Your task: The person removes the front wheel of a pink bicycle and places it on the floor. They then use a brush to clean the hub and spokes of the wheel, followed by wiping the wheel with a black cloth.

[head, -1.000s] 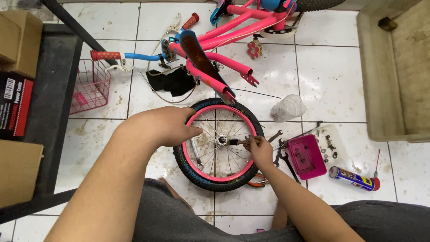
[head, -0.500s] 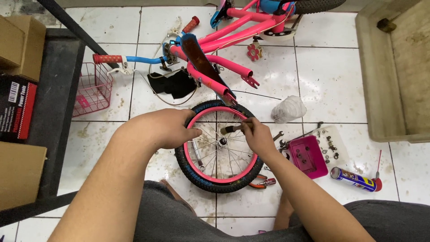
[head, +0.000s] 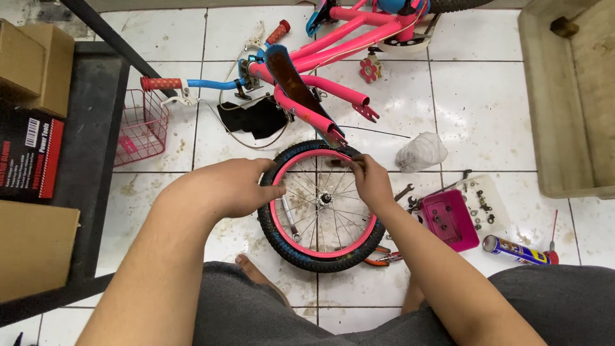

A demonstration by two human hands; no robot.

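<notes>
1. Now my left hand [head: 227,189] grips the wheel [head: 320,206] lying flat on the floor, at its left rim.
2. My right hand [head: 370,182] pinches something small at the top rim, nearer the hub.

Your left hand [head: 224,189] covers the left side of the small wheel [head: 320,206], so you can't see how your fingers sit on the tyre there. Whatever your right hand [head: 370,182] pinches at the top of the rim is too small to make out. The pink bike frame [head: 346,45] runs off the top edge. Pliers [head: 379,257] are half tucked under the wheel. The bits in the pink tray [head: 448,219] are too tiny to tell apart.
</notes>
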